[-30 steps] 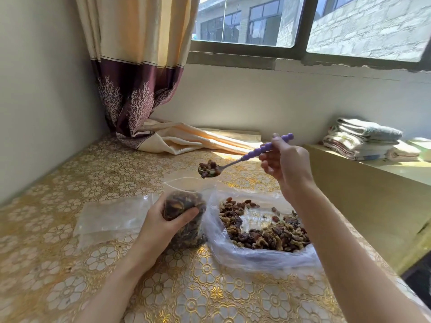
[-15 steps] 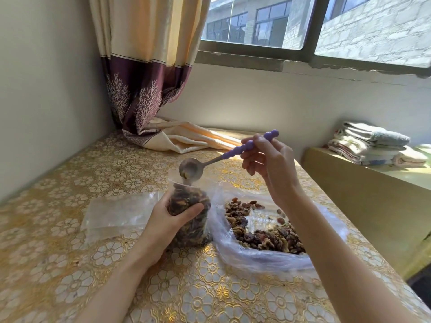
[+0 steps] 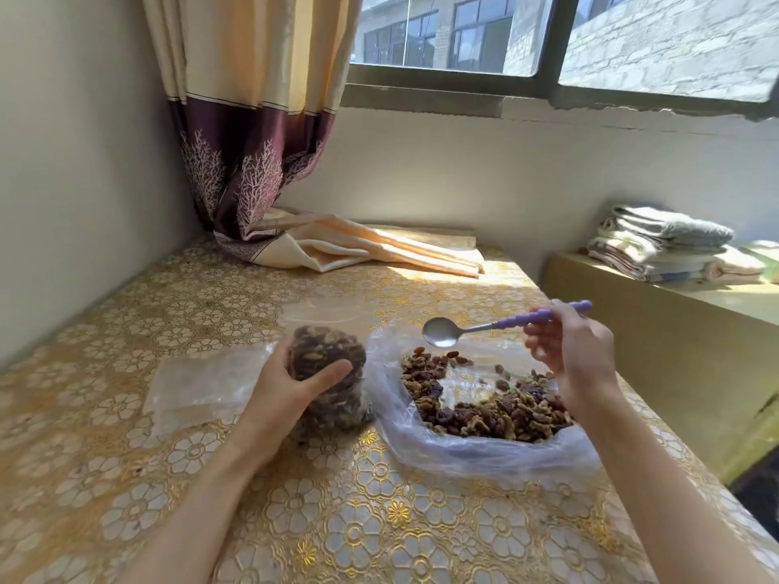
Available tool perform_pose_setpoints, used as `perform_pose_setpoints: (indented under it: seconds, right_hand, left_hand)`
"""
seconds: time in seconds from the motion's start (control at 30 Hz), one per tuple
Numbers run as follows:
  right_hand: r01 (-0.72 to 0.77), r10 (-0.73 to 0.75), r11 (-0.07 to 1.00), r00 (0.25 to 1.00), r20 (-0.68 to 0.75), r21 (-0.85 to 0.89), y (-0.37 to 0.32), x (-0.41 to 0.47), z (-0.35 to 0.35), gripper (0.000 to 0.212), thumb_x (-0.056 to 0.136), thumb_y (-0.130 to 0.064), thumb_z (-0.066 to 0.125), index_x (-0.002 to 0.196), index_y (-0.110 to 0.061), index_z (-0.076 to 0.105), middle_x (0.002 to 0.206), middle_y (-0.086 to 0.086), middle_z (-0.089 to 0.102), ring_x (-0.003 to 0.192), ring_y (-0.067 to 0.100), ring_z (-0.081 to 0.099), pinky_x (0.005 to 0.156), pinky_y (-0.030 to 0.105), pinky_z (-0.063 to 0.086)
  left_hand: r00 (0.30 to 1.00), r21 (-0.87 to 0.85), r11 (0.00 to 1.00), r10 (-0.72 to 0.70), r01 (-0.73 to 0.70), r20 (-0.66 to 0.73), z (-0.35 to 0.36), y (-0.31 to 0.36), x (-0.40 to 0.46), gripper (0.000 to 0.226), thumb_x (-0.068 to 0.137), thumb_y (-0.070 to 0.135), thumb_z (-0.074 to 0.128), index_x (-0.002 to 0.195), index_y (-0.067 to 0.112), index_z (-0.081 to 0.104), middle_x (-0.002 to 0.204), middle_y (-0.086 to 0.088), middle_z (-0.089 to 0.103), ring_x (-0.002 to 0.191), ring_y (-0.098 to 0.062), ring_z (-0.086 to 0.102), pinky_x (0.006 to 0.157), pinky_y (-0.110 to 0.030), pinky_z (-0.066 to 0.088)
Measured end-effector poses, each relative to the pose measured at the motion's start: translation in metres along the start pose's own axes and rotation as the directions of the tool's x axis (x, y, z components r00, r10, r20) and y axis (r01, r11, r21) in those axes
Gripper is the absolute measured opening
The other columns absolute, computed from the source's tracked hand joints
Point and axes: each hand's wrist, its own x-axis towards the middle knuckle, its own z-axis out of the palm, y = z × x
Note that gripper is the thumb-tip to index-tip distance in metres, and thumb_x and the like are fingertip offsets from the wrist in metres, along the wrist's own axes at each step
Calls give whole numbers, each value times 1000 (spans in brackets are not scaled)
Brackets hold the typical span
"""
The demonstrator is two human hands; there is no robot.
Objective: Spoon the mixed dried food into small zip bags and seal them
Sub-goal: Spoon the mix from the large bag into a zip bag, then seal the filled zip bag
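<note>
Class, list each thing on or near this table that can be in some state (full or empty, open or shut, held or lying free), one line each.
small zip bag: upright, nearly full, unsealed, held
spoon: empty, above the big bag
big plastic bag: open, dried food inside
spare zip bags: empty, lying flat
left hand: grips the small zip bag
right hand: holds the spoon's purple handle
towels: folded, stacked
</note>
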Motion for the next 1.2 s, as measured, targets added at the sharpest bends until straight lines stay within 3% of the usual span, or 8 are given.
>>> perform_pose_setpoints:
  seconds: [0.13,0.4,0.5,0.63,0.8,0.9,1.1,1.2]
  right_hand:
    - [-17,16,982,1000,-4,-189,11,1,-24,30,92,-5,44,68,2,60,57,9,69,41,12,56,37,17,42]
    - [-23,-6,932,997,-81,-362,28,7,-51,23,91,-18,54,77,-3,64,68,11,71,52,11,55,46,19,42]
    - [25,-104,860,987,-126,-509,29,3,-51,17,89,-23,57,77,-12,60,77,5,67,70,16,56,68,32,44]
    - [61,-202,751,969,-141,-657,27,-3,-48,15,89,-17,57,102,-10,57,91,4,60,83,18,55,74,33,44]
    - [272,-387,556,921,45,-786,24,-18,-24,8,90,-11,56,92,-7,63,90,4,60,90,23,57,89,43,45]
    - [395,-269,714,917,294,-579,19,-31,12,10,91,-15,58,97,-8,62,88,1,62,80,12,58,74,14,47]
    - [308,-29,906,729,684,-290,27,-48,79,43,86,-32,61,123,-12,56,100,-12,61,91,-6,59,77,10,50]
    - [260,20,930,669,743,-259,37,-51,95,17,89,-27,60,103,-19,65,91,-14,65,83,-8,62,73,15,50]
  left_hand:
    - [991,106,994,-10,-4,134,-3,1,-1,60,43,47,84,95,58,55,96,18,68,88,2,63,71,-14,49]
    - [994,43,994,103,-104,34,-4,8,0,58,46,35,81,99,32,59,93,17,70,85,2,65,61,-10,50]
    - [992,33,998,44,-48,122,-3,10,-2,63,48,35,88,104,39,59,91,22,69,82,4,65,60,-9,49]
    - [989,96,993,57,-70,135,-2,11,-5,38,57,42,82,90,49,64,86,23,69,78,7,63,56,-5,46]
    - [990,-8,990,137,-138,-22,3,18,-5,29,55,30,77,83,28,70,84,10,73,78,-3,68,57,-11,50]
    - [979,2,979,203,-203,-14,6,26,-8,33,57,29,76,89,24,69,88,10,73,81,-4,68,60,-14,52]
    - [970,132,991,-21,-12,242,1,24,-9,57,64,45,71,116,23,60,112,9,65,100,-6,63,74,-17,53]
    - [987,128,990,44,-64,152,-1,26,-10,32,69,40,67,97,25,71,98,8,72,93,-6,66,72,-16,52]
